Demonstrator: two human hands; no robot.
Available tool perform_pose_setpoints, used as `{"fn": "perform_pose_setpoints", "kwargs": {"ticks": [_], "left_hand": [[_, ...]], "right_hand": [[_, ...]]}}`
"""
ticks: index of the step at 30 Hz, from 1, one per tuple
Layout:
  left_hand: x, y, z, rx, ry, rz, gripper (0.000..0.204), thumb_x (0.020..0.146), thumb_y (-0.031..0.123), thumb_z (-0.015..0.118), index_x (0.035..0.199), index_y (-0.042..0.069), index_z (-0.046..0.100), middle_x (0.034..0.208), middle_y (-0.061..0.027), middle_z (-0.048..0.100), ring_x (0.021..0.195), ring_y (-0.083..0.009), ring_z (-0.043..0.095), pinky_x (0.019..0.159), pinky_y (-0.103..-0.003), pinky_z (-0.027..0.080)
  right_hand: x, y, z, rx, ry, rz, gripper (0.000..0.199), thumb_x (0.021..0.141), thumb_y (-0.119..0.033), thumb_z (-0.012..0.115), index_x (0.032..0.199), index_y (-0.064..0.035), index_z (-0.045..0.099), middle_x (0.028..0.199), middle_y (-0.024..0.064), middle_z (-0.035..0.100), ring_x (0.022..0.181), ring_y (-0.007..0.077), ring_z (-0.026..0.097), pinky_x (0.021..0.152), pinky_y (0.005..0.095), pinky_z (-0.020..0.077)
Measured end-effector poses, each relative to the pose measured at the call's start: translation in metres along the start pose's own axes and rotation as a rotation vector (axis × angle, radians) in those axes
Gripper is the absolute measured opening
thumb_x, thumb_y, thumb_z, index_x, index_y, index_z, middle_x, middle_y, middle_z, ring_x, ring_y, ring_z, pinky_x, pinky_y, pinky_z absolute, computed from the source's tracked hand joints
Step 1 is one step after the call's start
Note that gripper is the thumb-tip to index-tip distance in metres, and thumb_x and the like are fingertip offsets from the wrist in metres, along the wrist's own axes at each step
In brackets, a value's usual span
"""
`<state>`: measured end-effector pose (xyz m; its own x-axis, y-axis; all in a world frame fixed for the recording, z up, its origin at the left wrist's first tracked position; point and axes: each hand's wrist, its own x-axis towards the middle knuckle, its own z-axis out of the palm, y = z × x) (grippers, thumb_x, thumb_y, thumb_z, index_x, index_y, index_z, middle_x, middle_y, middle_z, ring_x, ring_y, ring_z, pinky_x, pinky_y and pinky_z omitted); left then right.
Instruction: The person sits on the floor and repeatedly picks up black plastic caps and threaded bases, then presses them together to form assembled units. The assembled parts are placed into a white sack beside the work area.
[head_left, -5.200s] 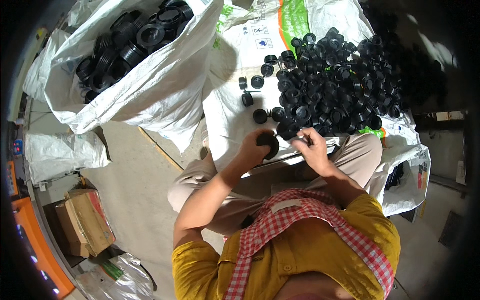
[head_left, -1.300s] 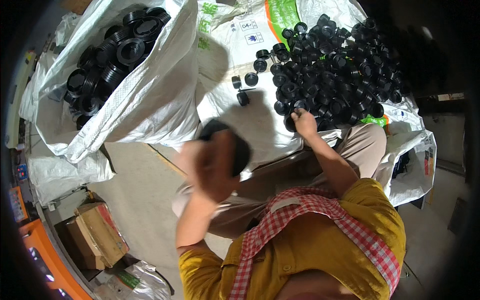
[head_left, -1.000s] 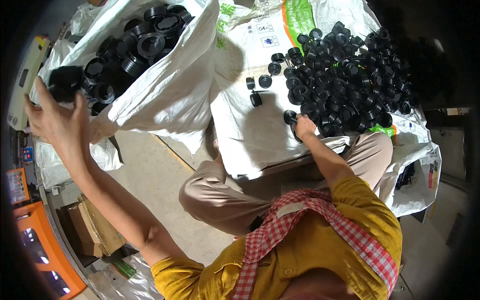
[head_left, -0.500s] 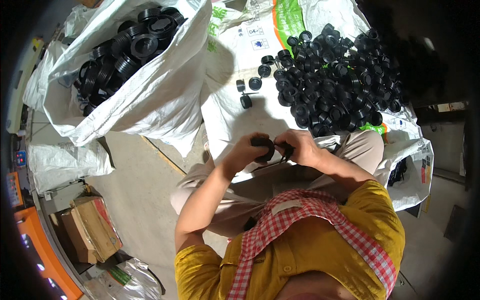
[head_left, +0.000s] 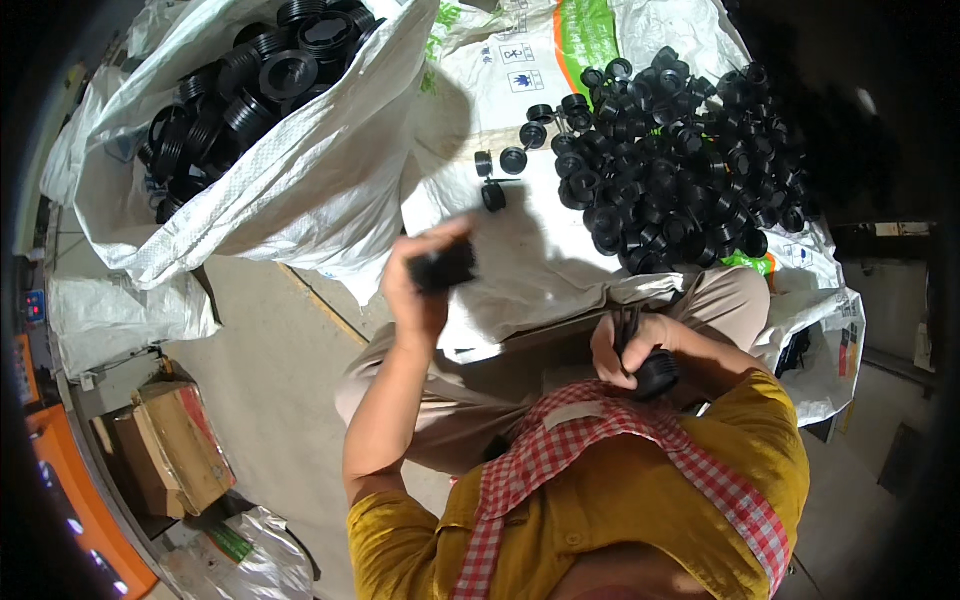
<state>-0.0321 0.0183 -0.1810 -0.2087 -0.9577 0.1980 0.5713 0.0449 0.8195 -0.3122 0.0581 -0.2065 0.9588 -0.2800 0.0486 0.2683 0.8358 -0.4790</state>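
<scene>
Nearest, by a red-and-white checked apron (head_left: 500,500), a ribbed black cap (head_left: 657,374) is clasped in the grip of the right hand (head_left: 655,342). Thin black stalks (head_left: 628,325) are also held there; whether they are joined to the cap cannot be told. Farther out, a blurred black piece (head_left: 443,268) is grasped in the left hand's (head_left: 418,285) grip, seen against the near left corner of a white sheet (head_left: 440,170).

The step in hand is judged to be the handling of one part per hand, perhaps with stalks being separated; for the next move, a firm pinch on the stalks would be called for.

Bare sheet is left ahead of both hands, bounded on the right by a heap of black caps (head_left: 690,170) and crossed by a few loose ones (head_left: 513,160). Far left, more black rings (head_left: 288,75) are held in a white sack (head_left: 280,230), whose raised rim would have to be cleared.
</scene>
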Motion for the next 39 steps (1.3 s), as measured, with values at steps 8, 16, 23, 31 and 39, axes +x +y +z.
{"fn": "perform_pose_setpoints", "kwargs": {"ticks": [8,16,23,31,39], "left_hand": [[-0.018,-0.037,0.036,0.795,-0.263,-0.410,0.046,0.080,0.006,0.068,0.123,0.001,0.052,0.115,-0.0131,0.060,0.101,-0.0199,0.059,0.090,-0.034,0.047],[-0.022,-0.044,0.041,1.411,-0.232,0.039,0.059,0.065,0.002,0.071,0.121,0.010,0.056,0.114,-0.0148,0.053,0.105,-0.0278,0.051,0.090,-0.040,0.042],[0.004,0.109,0.030,1.758,0.146,0.821,0.054,0.066,0.011,0.075,0.117,0.007,0.058,0.105,-0.0162,0.058,0.099,-0.0286,0.054,0.087,-0.042,0.043],[0.079,0.273,0.058,2.611,0.491,1.219,0.058,0.074,0.020,0.079,0.122,-0.003,0.056,0.110,-0.0195,0.061,0.101,-0.0244,0.062,0.082,-0.032,0.052],[0.003,-0.019,0.048,0.757,0.228,-0.375,0.056,0.083,0.019,0.070,0.128,-0.005,0.046,0.121,-0.0188,0.055,0.110,-0.0239,0.054,0.093,-0.035,0.044]], "right_hand": [[0.066,0.011,-0.030,-0.332,0.821,-0.813,0.014,0.090,-0.009,0.056,0.101,-0.0012,0.059,0.093,0.0117,0.066,0.088,0.0171,0.061,0.081,0.0300,0.0488],[0.061,0.001,-0.065,-1.609,1.360,-0.602,0.030,0.084,0.001,0.058,0.112,-0.0084,0.063,0.098,0.0117,0.069,0.085,0.0210,0.068,0.075,0.0286,0.0529],[-0.013,0.003,-0.153,-1.375,2.065,0.206,0.042,0.082,-0.037,0.067,0.112,-0.0077,0.060,0.098,0.0156,0.068,0.094,0.0340,0.064,0.079,0.0436,0.0502],[-0.028,-0.013,-0.183,-0.491,1.646,0.193,0.040,0.080,-0.040,0.069,0.069,-0.0020,0.062,0.062,0.0103,0.060,0.054,0.0216,0.057,0.054,0.0360,0.0471],[0.044,0.030,-0.032,-0.031,1.205,-0.219,0.026,0.085,-0.033,0.068,0.085,-0.0084,0.060,0.063,-0.0001,0.054,0.051,0.0096,0.047,0.045,0.0232,0.0349]]}}
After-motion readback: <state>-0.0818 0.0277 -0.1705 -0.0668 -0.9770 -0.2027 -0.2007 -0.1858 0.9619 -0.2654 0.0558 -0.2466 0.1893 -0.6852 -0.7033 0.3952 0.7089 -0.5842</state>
